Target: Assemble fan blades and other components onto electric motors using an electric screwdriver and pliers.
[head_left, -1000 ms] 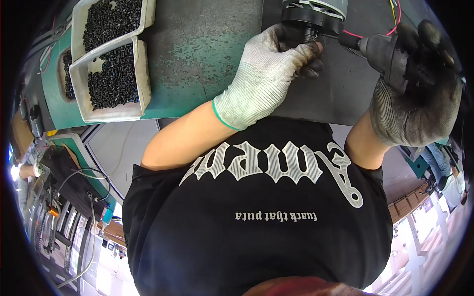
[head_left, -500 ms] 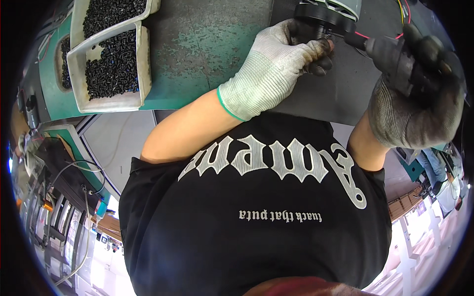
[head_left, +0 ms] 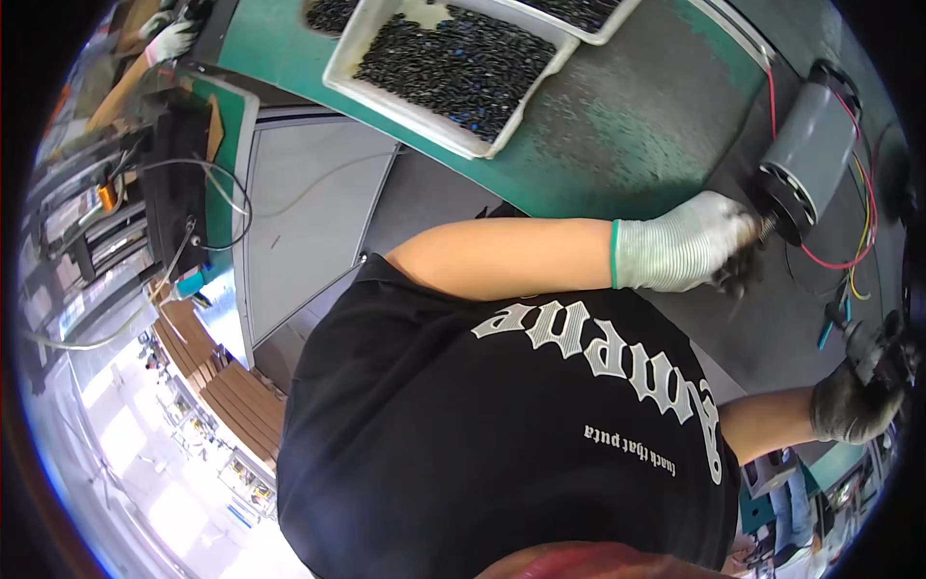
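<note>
A grey cylindrical motor (head_left: 813, 145) with black end caps lies tilted on the bench at the right. My left hand (head_left: 690, 241), in a whitish glove with dark fingertips, is at its lower end beside the threaded shaft (head_left: 769, 228). Its fingers are curled closed and partly blurred; what they pinch, if anything, is hidden. Near the right rim my right hand (head_left: 857, 405), in a dirty grey glove, is wrapped round a dark power screwdriver (head_left: 868, 352). That tool is partly lost in the picture's dark edge.
White bins (head_left: 453, 72) of small black parts stand on the worn green bench (head_left: 617, 145). Red and yellow wires (head_left: 861, 253) run beside the motor. A blue-handled tool (head_left: 827, 334) lies near my right hand. Another person's gloved hand (head_left: 172, 41) shows at the far left.
The view has turned, so bins and motor appear farther right. My right hand with the screwdriver has drawn away from the motor. My left hand stays by the motor's shaft end.
</note>
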A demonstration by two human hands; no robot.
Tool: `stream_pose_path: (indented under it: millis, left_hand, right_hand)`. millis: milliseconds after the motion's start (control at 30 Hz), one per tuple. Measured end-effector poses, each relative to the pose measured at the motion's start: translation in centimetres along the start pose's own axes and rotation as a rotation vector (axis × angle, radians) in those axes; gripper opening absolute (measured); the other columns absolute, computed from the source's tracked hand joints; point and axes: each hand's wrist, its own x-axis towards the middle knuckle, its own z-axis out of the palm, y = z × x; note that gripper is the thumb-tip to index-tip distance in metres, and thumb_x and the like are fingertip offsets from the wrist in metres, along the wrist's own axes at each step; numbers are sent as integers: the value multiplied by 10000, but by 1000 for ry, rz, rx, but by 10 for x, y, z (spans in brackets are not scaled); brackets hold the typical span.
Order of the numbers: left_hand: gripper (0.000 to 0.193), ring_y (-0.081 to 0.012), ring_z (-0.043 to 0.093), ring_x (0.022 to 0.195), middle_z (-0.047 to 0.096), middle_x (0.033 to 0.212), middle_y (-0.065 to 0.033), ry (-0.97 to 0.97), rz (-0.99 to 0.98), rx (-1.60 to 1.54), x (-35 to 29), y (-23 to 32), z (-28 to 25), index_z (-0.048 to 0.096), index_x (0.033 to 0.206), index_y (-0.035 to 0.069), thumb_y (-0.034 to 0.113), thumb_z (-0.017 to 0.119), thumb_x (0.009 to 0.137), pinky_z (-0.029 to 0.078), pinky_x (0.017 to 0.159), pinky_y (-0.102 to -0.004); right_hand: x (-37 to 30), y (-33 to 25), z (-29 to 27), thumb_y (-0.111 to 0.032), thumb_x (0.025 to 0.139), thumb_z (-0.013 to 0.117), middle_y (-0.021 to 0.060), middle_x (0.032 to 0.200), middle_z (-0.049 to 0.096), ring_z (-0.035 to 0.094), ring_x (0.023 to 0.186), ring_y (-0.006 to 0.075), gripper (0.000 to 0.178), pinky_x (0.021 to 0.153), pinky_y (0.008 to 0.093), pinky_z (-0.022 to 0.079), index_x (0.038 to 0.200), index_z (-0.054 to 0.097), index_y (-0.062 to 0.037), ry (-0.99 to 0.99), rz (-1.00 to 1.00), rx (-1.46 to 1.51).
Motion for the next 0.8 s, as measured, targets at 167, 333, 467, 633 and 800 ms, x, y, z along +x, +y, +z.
stream_pose_path:
  millis: [167, 333, 467, 633, 800]
  left_hand:
    - [171, -324, 615, 698, 639, 764, -159, 530, 985, 1827, -95, 88, -60, 633, 928, -10, 124, 601, 825, 496, 684, -427]
    - [238, -407, 622, 891, 650, 950, -233, 1297, 371, 1896, -132, 160, -119, 651, 977, 10, 170, 629, 802, 511, 792, -428]
    - [245, -348, 670, 886, 682, 979, -194, 1384, 160, 2025, -121, 163, -149, 688, 978, 39, 231, 601, 852, 517, 840, -384]
    - [296, -376, 650, 917, 671, 972, -225, 1465, 159, 1977, -113, 161, -154, 652, 1017, 2, 239, 598, 849, 507, 846, -422]
    - [195, -399, 590, 819, 621, 876, -209, 1322, 590, 1790, -127, 146, -138, 569, 948, -11, 164, 568, 862, 482, 771, -459]
  right_hand:
    - [-57, 0, -100, -8, 910, 483, 276, 1439, 339, 301, 1356, 451, 533, 1128, 617, 228, 1399, 289, 73, 202, 365, 275]
    - [-65, 6, -103, -2, 895, 505, 279, 1358, 417, 394, 1281, 481, 482, 1086, 648, 283, 1352, 356, 29, 109, 370, 479]
    - [-64, 10, -83, 13, 875, 520, 262, 1264, 466, 457, 1228, 473, 442, 1074, 639, 310, 1299, 395, 26, 38, 344, 441]
    - [-63, 9, -65, 24, 854, 536, 234, 1148, 506, 484, 1208, 454, 402, 1063, 633, 325, 1241, 426, 13, -28, 355, 529]
    - [-67, 6, -55, 24, 855, 522, 235, 1157, 488, 472, 1218, 468, 441, 1063, 636, 313, 1282, 413, 2, -15, 358, 531]
